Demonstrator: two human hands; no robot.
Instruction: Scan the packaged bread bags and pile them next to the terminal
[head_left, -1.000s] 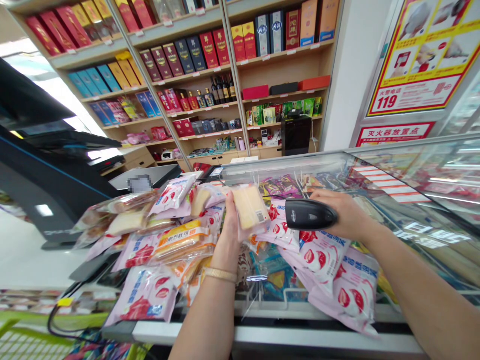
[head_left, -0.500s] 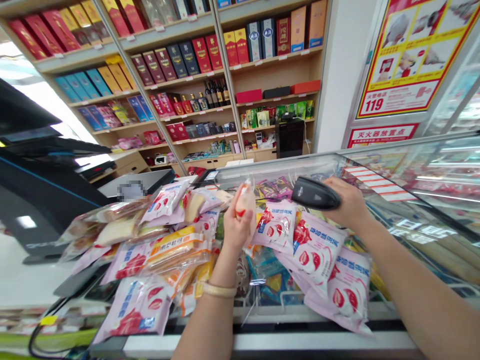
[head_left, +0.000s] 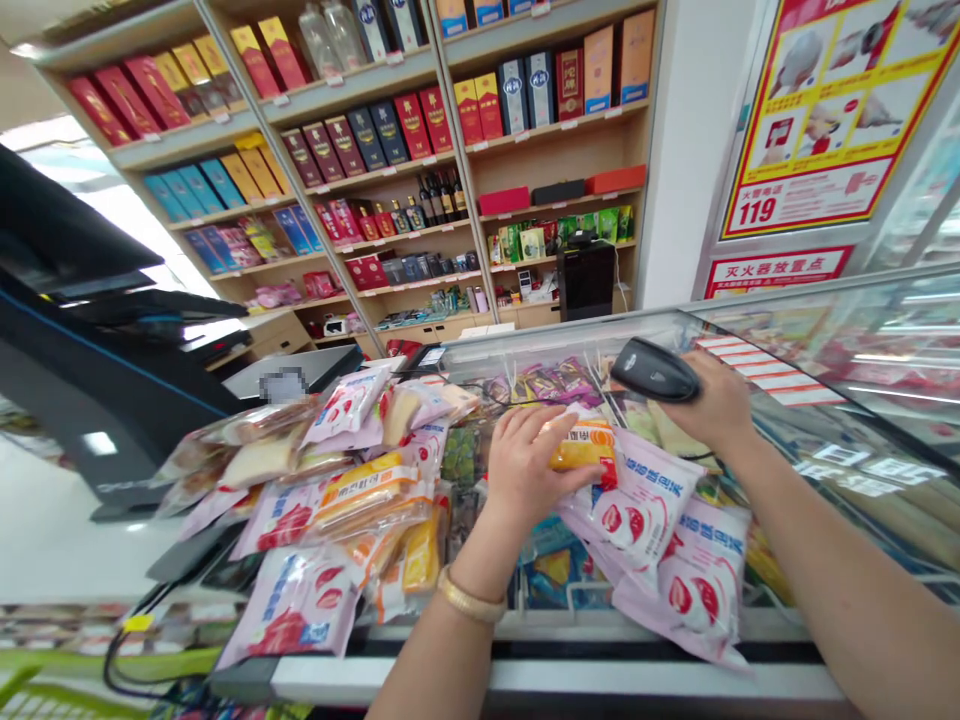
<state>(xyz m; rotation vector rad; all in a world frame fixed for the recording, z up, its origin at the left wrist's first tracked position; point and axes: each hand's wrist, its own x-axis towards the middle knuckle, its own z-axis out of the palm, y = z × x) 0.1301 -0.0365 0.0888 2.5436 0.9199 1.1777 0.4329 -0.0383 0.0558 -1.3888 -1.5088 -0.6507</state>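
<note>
My right hand point(head_left: 716, 405) grips a black handheld barcode scanner point(head_left: 654, 370), its head pointing left above the freezer. In my left hand point(head_left: 529, 465) is a yellow-orange snack packet point(head_left: 581, 447), between the fingers on top and the thumb below. This packet is just over the pile of pink-and-white strawberry snack packets point(head_left: 637, 500); whether it rests on them I cannot tell. Another pink packet point(head_left: 697, 585) lies at the near right of that pile. To the left, several yellow-orange packets point(head_left: 367, 490) and pink packets point(head_left: 292, 605) are heaped together.
Beneath is a glass-topped freezer point(head_left: 480, 655) with bagged goods inside. Clear-bagged bread point(head_left: 262, 460) lies at the left, near a dark checkout terminal point(head_left: 112, 400). Behind stand shelves point(head_left: 390, 170) of boxed bottles. Cables point(head_left: 112, 660) hang at the lower left.
My left hand has moved right and lowered over the pink packets, turning its packet from upright to flat, with an orange side showing. The scanner shifts slightly right in view.
</note>
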